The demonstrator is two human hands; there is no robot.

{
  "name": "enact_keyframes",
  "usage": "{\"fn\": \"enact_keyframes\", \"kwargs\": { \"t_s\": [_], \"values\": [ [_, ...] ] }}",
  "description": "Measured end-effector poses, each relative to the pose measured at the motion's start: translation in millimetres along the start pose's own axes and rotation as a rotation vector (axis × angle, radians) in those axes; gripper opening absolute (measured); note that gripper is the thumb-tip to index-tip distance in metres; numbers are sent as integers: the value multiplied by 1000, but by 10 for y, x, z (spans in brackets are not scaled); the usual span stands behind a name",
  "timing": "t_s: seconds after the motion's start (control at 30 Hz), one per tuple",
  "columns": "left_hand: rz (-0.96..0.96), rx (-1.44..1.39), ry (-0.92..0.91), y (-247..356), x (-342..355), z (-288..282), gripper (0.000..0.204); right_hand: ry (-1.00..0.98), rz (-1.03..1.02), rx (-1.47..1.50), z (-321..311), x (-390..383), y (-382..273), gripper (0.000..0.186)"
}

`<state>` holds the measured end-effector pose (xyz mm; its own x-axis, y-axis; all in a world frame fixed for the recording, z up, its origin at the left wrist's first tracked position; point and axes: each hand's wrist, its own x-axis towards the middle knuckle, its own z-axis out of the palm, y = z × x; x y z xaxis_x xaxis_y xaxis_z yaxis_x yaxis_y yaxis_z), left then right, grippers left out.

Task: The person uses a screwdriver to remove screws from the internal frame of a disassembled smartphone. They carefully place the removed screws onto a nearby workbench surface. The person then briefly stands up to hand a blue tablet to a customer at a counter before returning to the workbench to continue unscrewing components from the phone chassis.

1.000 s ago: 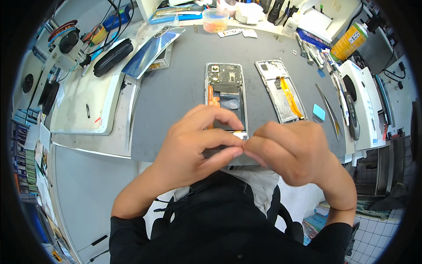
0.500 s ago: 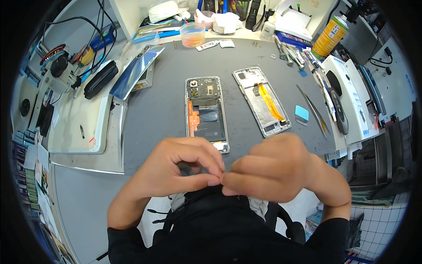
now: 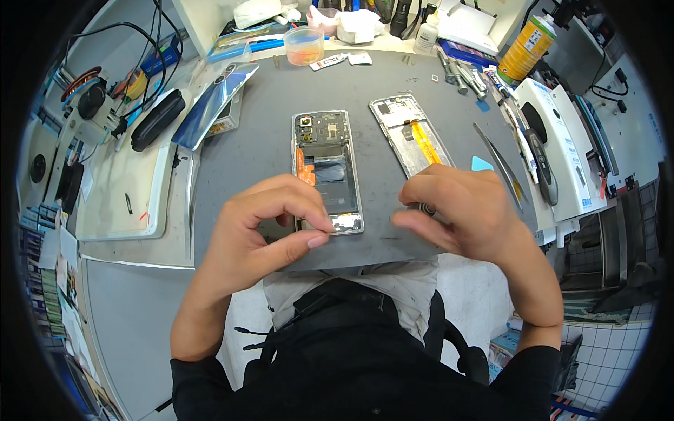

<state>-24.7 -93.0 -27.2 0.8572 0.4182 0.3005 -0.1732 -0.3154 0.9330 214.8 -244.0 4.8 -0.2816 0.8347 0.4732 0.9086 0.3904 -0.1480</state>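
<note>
My left hand is closed in a pinch just over the bottom end of an opened phone. Any small item between the thumb and forefinger is too tiny to make out. The phone lies with its inside up, showing a dark battery and an orange flex piece. To its right, my right hand has its fingers curled, thumb apart from forefinger. A small dark, ribbed end of something shows inside its grip. Partly behind that hand lies a second phone frame with a yellow flex cable.
Tweezers and a light blue piece lie right of the frame. A shiny blue back cover leans on a box at left. At the back stands a clear round tub; screwdrivers lie back right.
My hands, which met near the table's front edge, have parted. The left moved forward to the phone's bottom end; the right moved forward and right, over the second frame's lower part.
</note>
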Motion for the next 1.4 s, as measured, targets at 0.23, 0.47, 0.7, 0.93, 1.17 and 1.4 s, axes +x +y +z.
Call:
{"fn": "enact_keyframes", "kwargs": {
  "t_s": [0.23,0.47,0.7,0.93,1.17,1.4],
  "values": [
    [-63,102,138,-7,42,68,8,184,113,373,-184,17,62,45],
    [95,475,221,52,175,25,8,269,161,485,-88,106,-9,44],
    [222,516,240,72,187,62,12,318,139,633,-22,105,-40,46],
    [187,479,205,83,177,72,15,271,79,635,-15,123,-2,48],
    [196,417,202,74,183,62,16,269,65,633,-3,146,-7,49],
    [176,336,209,49,189,68,18,293,-5,577,32,162,5,50]
  ]
}}
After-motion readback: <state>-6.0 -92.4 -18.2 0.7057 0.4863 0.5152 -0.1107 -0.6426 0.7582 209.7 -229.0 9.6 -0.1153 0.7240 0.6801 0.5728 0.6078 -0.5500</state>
